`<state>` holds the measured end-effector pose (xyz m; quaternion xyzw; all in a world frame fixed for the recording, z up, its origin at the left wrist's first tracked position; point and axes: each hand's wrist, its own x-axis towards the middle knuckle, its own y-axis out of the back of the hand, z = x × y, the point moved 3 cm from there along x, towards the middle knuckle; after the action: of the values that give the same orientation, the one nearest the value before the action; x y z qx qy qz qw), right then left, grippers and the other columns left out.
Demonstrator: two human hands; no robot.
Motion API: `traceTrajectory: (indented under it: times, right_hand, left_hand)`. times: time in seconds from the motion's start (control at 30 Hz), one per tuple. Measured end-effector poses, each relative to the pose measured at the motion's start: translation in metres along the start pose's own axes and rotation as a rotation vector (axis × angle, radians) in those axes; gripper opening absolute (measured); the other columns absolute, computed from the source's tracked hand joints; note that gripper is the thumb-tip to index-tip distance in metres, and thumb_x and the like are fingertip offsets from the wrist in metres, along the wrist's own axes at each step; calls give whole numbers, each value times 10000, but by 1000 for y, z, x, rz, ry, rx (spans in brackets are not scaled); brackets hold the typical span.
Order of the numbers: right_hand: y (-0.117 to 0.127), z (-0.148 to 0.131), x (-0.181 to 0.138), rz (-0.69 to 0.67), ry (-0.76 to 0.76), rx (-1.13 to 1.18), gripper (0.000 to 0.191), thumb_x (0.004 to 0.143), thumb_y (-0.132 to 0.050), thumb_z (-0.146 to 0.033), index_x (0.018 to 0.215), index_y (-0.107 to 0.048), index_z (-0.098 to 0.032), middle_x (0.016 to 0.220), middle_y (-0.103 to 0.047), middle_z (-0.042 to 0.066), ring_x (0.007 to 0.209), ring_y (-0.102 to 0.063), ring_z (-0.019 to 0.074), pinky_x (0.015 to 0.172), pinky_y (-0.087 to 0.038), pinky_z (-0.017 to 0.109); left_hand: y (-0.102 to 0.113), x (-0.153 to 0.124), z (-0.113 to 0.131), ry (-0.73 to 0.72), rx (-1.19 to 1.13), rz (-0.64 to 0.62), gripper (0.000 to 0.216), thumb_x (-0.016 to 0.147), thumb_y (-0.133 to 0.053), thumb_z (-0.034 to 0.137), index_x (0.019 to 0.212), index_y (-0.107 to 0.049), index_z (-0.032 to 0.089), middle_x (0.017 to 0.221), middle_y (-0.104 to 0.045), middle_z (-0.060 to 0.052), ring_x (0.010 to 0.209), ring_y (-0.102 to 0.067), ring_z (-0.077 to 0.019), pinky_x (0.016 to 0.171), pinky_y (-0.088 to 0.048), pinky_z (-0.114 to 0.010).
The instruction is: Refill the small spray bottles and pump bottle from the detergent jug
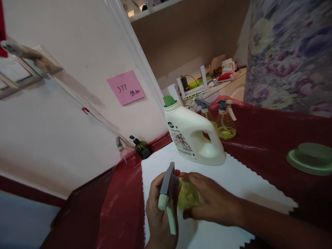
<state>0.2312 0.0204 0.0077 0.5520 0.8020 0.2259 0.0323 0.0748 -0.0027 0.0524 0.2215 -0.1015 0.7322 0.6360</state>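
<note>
My left hand (157, 211) is wrapped around a grey and pale green trigger spray head (167, 193), its trigger pointing down toward me. My right hand (210, 200) grips the clear body of a spray bottle (188, 195) that holds yellow-green liquid. The bottle is tilted, with its neck end against the spray head; my fingers hide whether the two are joined. Just beyond my hands stands a big pale green detergent jug (194, 135) with a handle. Its neck shows a screw thread and a green spout, without a lid.
A white scalloped mat (155, 166) covers part of the red tabletop (121, 204). Two spray bottles (226, 124) stand behind the jug. A dark green pump bottle (142, 148) and a pinkish spray bottle (123, 152) are by the wall. A green cap (311, 158) lies right.
</note>
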Motion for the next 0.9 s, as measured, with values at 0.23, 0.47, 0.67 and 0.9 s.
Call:
traceTrajectory:
  times: [0.23,0.47,0.67,0.9]
  right_hand:
    - [0,1,0,-6,-30,-1,877,631,-890,-394,1423,-544,-247,1305,-612,95,1209,-563,321,1040,-466,452]
    - [0,0,0,-25,-45,6,917,627,-896,-401,1454,-535,-234,1295,-611,103,1201,-557,322,1037,-466,447]
    - [1,0,0,-23,-24,-2,919,637,-899,-429,1453,-530,-223,1319,-599,103,1214,-549,314,1054,-451,445]
    - [1,1,-2,-24,-4,-16,887,641,-897,-465,1426,-551,-238,1258,-626,97,1168,-572,316,1005,-478,434]
  left_hand:
    - [-1,4,0,-16,18,3,266,889,-738,336,1129,-726,223,1062,-789,-95,889,-770,-239,760,-620,-311]
    - [-3,7,1,63,-67,-4,301,852,-774,373,1092,-745,195,1027,-788,-114,918,-778,-277,772,-631,-319]
    - [-4,6,-5,119,-121,15,327,841,-782,398,1090,-743,189,1049,-778,-124,931,-768,-278,791,-625,-331]
    - [-2,7,0,62,-13,-4,370,864,-756,414,1167,-735,202,1083,-769,-126,990,-744,-275,865,-602,-351]
